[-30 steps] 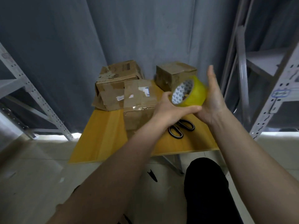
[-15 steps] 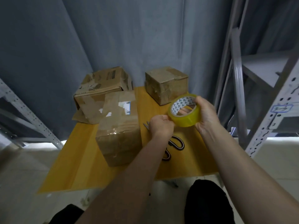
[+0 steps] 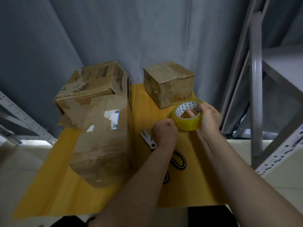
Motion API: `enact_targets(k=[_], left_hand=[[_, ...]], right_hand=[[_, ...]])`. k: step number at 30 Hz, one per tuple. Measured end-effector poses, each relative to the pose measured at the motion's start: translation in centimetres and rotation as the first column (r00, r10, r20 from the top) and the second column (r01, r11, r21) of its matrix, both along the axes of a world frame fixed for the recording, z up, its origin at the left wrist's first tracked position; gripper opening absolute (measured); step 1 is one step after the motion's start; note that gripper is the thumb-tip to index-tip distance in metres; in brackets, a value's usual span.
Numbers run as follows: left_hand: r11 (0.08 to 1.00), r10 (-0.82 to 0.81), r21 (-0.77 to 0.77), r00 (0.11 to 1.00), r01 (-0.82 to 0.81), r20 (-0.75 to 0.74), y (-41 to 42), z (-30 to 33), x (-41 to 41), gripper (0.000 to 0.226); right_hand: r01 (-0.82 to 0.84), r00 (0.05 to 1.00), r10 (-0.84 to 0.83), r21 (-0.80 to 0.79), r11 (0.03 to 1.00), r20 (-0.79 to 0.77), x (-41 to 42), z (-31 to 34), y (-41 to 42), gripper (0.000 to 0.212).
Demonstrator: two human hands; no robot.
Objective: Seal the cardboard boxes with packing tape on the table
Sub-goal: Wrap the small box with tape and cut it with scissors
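Observation:
My right hand (image 3: 209, 118) grips a yellow roll of packing tape (image 3: 188, 122) above the yellow table (image 3: 144, 102), with fingers through its core. My left hand (image 3: 164, 134) is curled into a fist against the roll's left side, pinching at the tape's edge. A long worn cardboard box (image 3: 105, 140) lies on the table's left half. Behind it sits a torn box (image 3: 93, 84) with a loose flap. A small cube-shaped box (image 3: 168, 84) stands at the back right.
Scissors (image 3: 149, 140) with black handles lie on the table under my left forearm. Metal shelving uprights stand to the right (image 3: 255, 95) and left (image 3: 24, 120). A grey curtain hangs behind the table.
The view has come closer to the table and tilted down. Both hands with the tape roll have lowered slightly; my left hand stays curled at the roll's edge.

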State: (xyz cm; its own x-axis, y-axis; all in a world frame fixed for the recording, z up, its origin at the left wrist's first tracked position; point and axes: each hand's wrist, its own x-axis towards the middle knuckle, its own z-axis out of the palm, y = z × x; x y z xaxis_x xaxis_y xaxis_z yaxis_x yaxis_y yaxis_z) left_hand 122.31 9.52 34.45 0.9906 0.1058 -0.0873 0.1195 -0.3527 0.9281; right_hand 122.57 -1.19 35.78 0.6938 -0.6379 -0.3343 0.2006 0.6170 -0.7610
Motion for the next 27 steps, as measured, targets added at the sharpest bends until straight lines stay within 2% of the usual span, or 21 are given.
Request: enact_targets(k=[3, 7, 9, 11, 13, 15, 17, 23, 24, 27], left_hand=[[1.0, -0.004, 0.022, 1.0, 0.004, -0.009, 0.1, -0.6, 0.3, 0.032], [0.997, -0.001, 0.072, 1.0, 0.001, -0.009, 0.7, -1.1, 0.5, 0.029], [0.997, 0.002, 0.081, 0.999, 0.002, -0.042, 1.0, -1.4, 0.8, 0.035], [0.996, 0.013, 0.085, 0.996, -0.006, -0.089, 1.1, -1.6, 1.0, 0.041], [0.996, 0.058, 0.076, 0.988, -0.048, -0.146, 1.1, -1.9, 1.0, 0.045], [0.994, 0.092, 0.075, 0.978, -0.079, -0.187, 1.3, -2.2, 1.1, 0.044], [0.995, 0.078, 0.084, 0.972, -0.061, -0.224, 1.5, -2.2, 1.3, 0.039], [0.999, 0.038, 0.044, 0.93, -0.023, -0.365, 2.1, -1.3, 2.2, 0.028], [0.999, 0.041, 0.042, 0.926, -0.027, -0.374, 2.1, -1.3, 2.3, 0.025], [0.999, 0.031, 0.04, 0.916, -0.016, -0.399, 2.3, -1.1, 2.4, 0.019]], right_hand=[[0.052, 0.999, -0.051, 0.038, 0.998, -0.013, 0.7, -0.9, 0.0, 0.007], [0.053, 0.998, -0.054, 0.062, 0.997, 0.016, 1.2, -1.6, 0.3, 0.007], [0.033, 0.999, -0.033, -0.021, 0.999, 0.002, 1.2, -2.2, 0.6, 0.013], [0.009, 0.998, -0.021, -0.2, 0.98, -0.055, 1.0, -2.8, 0.6, 0.02], [-0.065, 0.986, -0.011, -0.45, 0.89, -0.164, 0.7, -3.3, 0.4, 0.022], [-0.174, 0.97, 0.034, -0.591, 0.787, -0.241, 0.5, -3.6, 0.2, 0.018], [-0.25, 0.953, 0.064, -0.654, 0.714, -0.295, 0.4, -3.8, 0.0, 0.019], [-0.39, 0.89, -0.056, -0.82, 0.419, -0.452, -0.1, -4.2, 0.0, 0.033], [-0.412, 0.881, -0.06, -0.823, 0.391, -0.469, -0.2, -4.3, 0.0, 0.034], [-0.436, 0.865, -0.068, -0.813, 0.386, -0.497, -0.1, -4.3, 0.1, 0.036]])
